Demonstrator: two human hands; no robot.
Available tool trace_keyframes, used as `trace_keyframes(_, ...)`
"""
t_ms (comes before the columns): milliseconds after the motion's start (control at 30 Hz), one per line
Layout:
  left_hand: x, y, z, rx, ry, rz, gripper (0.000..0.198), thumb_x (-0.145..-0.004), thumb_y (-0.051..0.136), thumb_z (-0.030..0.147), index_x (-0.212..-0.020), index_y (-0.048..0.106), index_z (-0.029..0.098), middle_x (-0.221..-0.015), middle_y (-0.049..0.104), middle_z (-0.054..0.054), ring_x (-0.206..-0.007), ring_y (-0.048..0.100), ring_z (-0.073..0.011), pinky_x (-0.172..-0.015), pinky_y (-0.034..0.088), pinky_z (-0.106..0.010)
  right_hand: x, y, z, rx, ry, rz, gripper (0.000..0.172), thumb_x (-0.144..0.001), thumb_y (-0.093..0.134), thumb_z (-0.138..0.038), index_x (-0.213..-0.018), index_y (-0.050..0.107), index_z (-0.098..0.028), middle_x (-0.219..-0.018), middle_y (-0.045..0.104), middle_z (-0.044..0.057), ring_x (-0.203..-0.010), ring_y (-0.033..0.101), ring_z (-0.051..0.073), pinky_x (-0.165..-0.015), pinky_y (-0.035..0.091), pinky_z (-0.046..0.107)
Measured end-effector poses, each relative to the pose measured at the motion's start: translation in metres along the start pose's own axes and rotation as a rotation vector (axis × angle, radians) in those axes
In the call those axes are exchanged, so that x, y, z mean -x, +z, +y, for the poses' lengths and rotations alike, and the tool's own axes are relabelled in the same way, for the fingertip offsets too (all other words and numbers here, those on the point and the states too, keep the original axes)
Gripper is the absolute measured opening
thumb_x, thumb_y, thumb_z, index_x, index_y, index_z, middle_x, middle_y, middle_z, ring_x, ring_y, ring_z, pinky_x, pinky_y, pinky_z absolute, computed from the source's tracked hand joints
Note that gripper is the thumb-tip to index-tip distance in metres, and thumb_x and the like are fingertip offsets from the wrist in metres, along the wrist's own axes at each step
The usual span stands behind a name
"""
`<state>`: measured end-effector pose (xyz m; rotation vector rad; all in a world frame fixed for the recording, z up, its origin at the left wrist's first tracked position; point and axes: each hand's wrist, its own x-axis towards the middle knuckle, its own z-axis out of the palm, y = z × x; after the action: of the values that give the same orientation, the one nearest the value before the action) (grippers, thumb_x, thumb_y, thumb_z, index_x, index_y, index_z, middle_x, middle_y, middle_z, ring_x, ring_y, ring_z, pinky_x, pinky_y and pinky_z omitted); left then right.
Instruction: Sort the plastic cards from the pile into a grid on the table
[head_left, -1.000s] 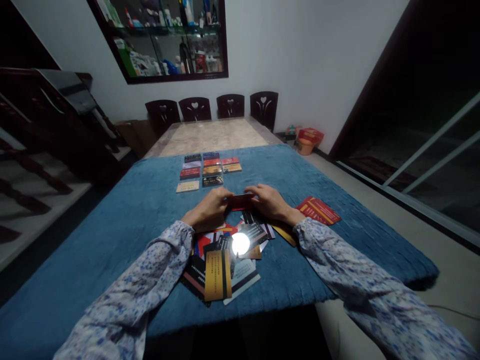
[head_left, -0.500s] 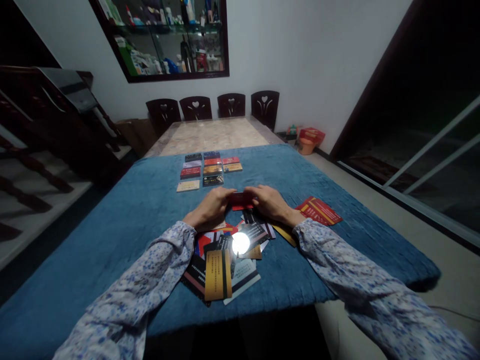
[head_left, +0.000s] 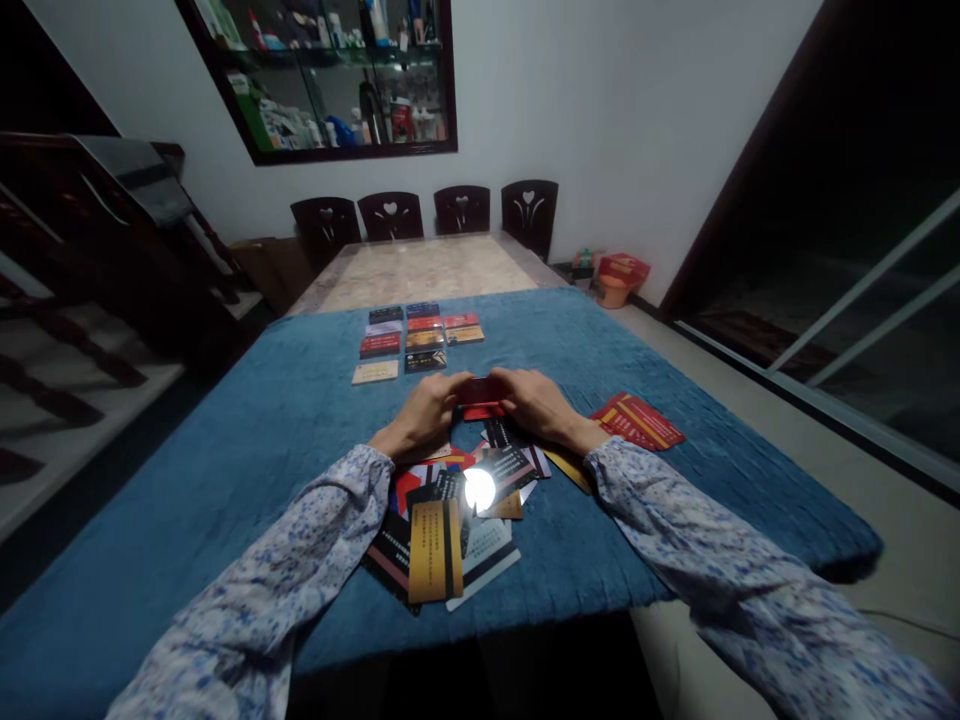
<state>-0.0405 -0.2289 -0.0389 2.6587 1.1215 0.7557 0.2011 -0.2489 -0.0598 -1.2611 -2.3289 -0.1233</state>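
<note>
Between both hands, just beyond the loose pile, red cards (head_left: 481, 392) stand on edge above the cloth. My left hand (head_left: 424, 408) is closed on their left end, and my right hand (head_left: 534, 402) grips the right end. How many cards are held cannot be made out. Under and in front of my wrists lies a loose pile of mixed cards, with a gold card (head_left: 431, 550) on the near side and a black card (head_left: 504, 468) higher up. A bright light spot covers part of the pile. Red and yellow cards (head_left: 639, 420) lie fanned beside my right wrist.
Several neat card stacks (head_left: 425, 338) stand in rows beyond my hands. A blue cloth (head_left: 247, 470) covers the near part of the table, whose bare top (head_left: 435, 268) shows farther back. Dark chairs (head_left: 391, 215) line the far end.
The red cards between my hands have tipped, now showing a darker upper face with a brighter red strip below. Both hands have shifted only slightly; the pile and the stacks stay put.
</note>
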Motion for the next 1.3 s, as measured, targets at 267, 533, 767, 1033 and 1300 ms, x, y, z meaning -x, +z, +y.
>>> trace_keyframes(267,0.001,-0.001,0.005,-0.055,0.011,0.047,0.052,-0.087,0.053,0.007,-0.137,0.063,0.020,-0.102,0.067,-0.009,-0.093,0.063,-0.0237,-0.091,0.054,-0.039,0.000,0.000,-0.001,0.074,-0.031,0.119,0.040,-0.092,0.054,-0.014,-0.132,0.058,-0.014,-0.114,0.074,0.015,-0.101,0.064,0.027,-0.085,0.042,0.036)
trace_keyframes(533,-0.001,0.001,0.007,-0.021,0.019,0.132,0.048,-0.090,0.055,0.013,-0.137,0.055,0.017,-0.102,0.067,-0.009,-0.093,0.065,-0.0235,-0.090,0.054,-0.039,0.001,-0.004,-0.002,0.113,-0.030,0.196,0.037,-0.091,0.053,-0.014,-0.128,0.060,-0.015,-0.105,0.074,0.012,-0.094,0.063,0.026,-0.081,0.041,0.035)
trace_keyframes(767,-0.003,0.003,0.009,-0.066,0.069,0.195,0.044,-0.087,0.056,0.013,-0.131,0.052,0.017,-0.108,0.067,-0.011,-0.098,0.064,-0.0252,-0.094,0.054,-0.043,0.003,-0.015,-0.004,0.097,-0.033,0.218,0.043,-0.088,0.057,-0.014,-0.132,0.057,-0.015,-0.111,0.070,0.014,-0.099,0.061,0.028,-0.083,0.046,0.037)
trace_keyframes(1033,-0.012,-0.010,0.010,-0.155,0.106,0.167,0.047,-0.083,0.058,0.010,-0.130,0.051,0.017,-0.119,0.064,-0.014,-0.111,0.062,-0.0291,-0.099,0.053,-0.048,-0.009,-0.025,-0.002,0.092,-0.080,0.286,0.046,-0.087,0.059,-0.014,-0.133,0.058,-0.018,-0.124,0.061,0.016,-0.110,0.054,0.030,-0.087,0.053,0.041)
trace_keyframes(1300,-0.030,-0.017,-0.007,-0.202,0.154,0.156,0.049,-0.082,0.064,0.015,-0.129,0.051,0.016,-0.129,0.058,-0.017,-0.123,0.058,-0.0323,-0.100,0.054,-0.048,-0.028,-0.027,0.014,0.160,-0.201,0.281,0.043,-0.094,0.057,-0.024,-0.136,0.059,-0.018,-0.122,0.063,0.016,-0.107,0.052,0.029,-0.086,0.054,0.041)
